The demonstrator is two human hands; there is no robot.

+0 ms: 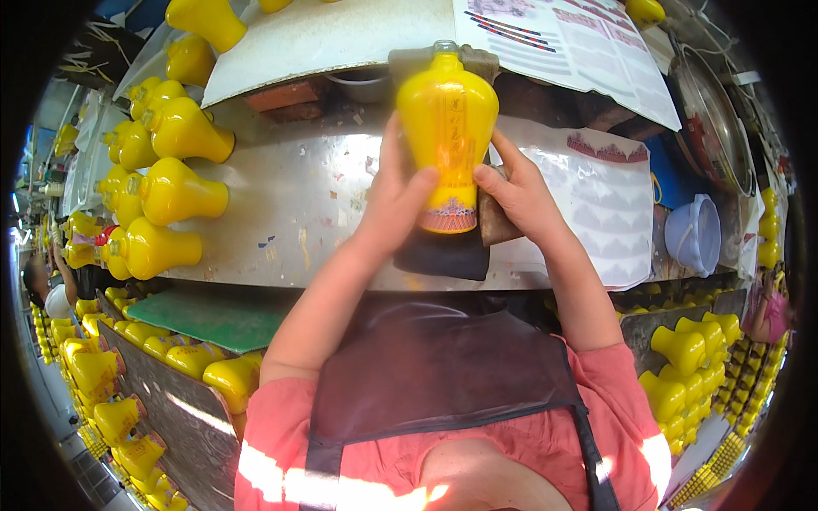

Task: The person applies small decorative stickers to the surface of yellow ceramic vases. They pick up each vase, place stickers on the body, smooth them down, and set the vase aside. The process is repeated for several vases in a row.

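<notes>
Yellow, glossy, wide-shouldered bottles (186, 194) are crowding the left side, their clear necks pointing toward the outer edge of the view. Below them, a flat green board (209, 317) is lying beside the bare, paint-flecked silver metal table (294, 226).

Moving right, the bare left hand (399, 183) is wrapping the near side of one yellow glass-necked bottle with dark vertical lettering and a patterned band near its foot (447, 106). That bottle is sitting mid-view over the table, neck pointing away from the wearer; I can't tell if its base is resting on anything. The bare right hand (518, 189) is matching from the other side, so the grip is a two-handed one, holding the bottle around its narrowing lower body, thumbs lying on the front.

Handling-wise, I'm guessing it's stiff, a bit heavy up top, slick from that glossy coat, and breakable if it's glass all through. Cupping both sides under the shoulder looks like the sane hold, keeping fingers off the printed bits where possible.

Further right, a white sheet with grey and reddish printed motifs (607, 223) is covering the table, and a pale blue-violet plastic bucket (697, 237) is standing just beyond it.
</notes>
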